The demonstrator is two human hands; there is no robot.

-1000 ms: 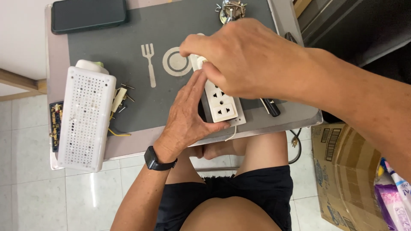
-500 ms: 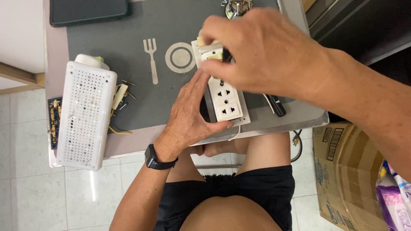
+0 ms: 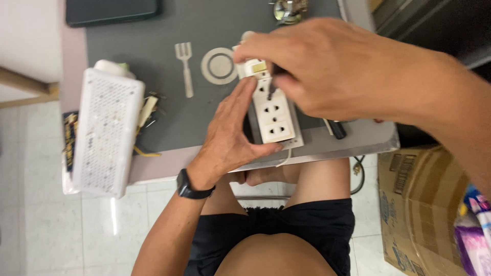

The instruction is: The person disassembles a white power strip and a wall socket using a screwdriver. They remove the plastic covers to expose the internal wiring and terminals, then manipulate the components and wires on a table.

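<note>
Fingers of right hand (image 3: 327,66) pinch a dark screwdriver tip, now shifted onto the white plastic power strip (image 3: 271,110).
Left hand (image 3: 232,135), at its 9 o'clock, stays clasped around the strip; work has moved along the casing.

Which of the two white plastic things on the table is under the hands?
The socket strip, steadied by the left hand and worked on by the right hand. The perforated white casing lies untouched, apart at the left.

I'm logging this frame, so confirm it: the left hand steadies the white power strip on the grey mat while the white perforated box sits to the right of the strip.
One detail is wrong. In the head view the white perforated box sits to the left of the white power strip, not the right. The left hand does steady the strip on the grey mat.
</note>
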